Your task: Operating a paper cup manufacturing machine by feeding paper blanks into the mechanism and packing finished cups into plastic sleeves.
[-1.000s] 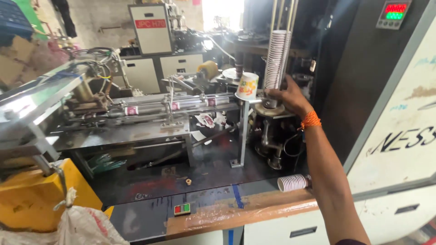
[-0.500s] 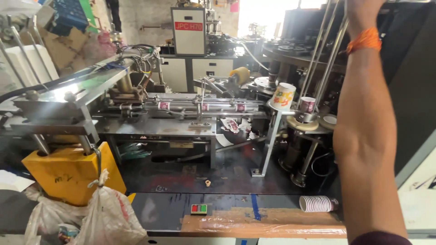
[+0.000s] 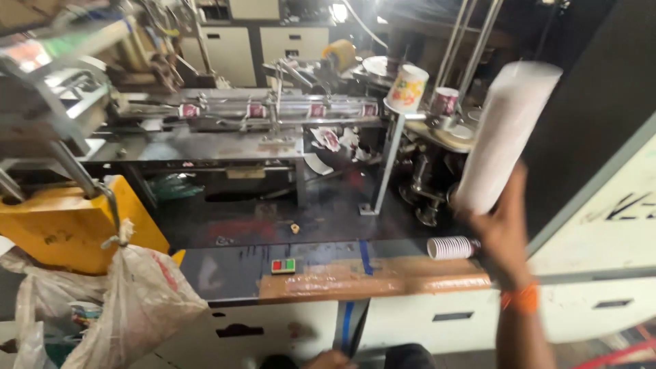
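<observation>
Gripping a tall white cup stack (image 3: 504, 133) in my right hand (image 3: 502, 236), fingers wrapped round its base; short cup stack (image 3: 452, 247) lying at nine o'clock of it; my left hand (image 3: 331, 360) barely visible, grip unclear.

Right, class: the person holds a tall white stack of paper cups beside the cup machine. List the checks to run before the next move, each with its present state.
1. Right hand grips the tall white stack of nested paper cups at its lower end: ok, though blurred.
2. Stack upright: not ok, it tilts to the right at the top.
3. Stack free of the two slanted metal guide rods: cannot tell.
4. Printed paper cup on the machine's post sits apart from the stack: ok.
5. Short white cup stack lying on the ledge is clear of the hand: cannot tell, they are close.
6. Left hand free: cannot tell, it is out of view.
</observation>
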